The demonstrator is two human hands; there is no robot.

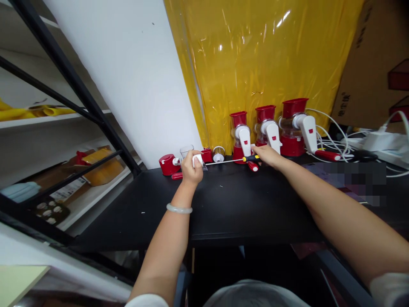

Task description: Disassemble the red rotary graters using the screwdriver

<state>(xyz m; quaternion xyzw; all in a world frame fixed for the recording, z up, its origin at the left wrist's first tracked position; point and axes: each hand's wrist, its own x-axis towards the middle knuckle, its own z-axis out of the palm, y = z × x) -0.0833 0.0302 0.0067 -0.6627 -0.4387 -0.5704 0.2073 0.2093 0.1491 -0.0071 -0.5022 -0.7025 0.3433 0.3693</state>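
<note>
My left hand (191,170) is closed around a small white plastic part (197,159). In my right hand (267,155) is a screwdriver (251,158) with a yellow and black handle. Its long metal shaft points left, and the tip is at the part in my left hand; whether it touches cannot be made out. Close to my left hand lie a red base (168,165), a clear plastic piece (186,150), a red handle (177,175), a red block (207,155) and a drum with a white end (219,154).
Three red and white rotary graters (240,134) with crank handles stand along the back of the black table (243,213). White cables and a power adapter (377,138) lie at the right. A black-framed shelf (96,115) rises at the left; yellow film covers the back.
</note>
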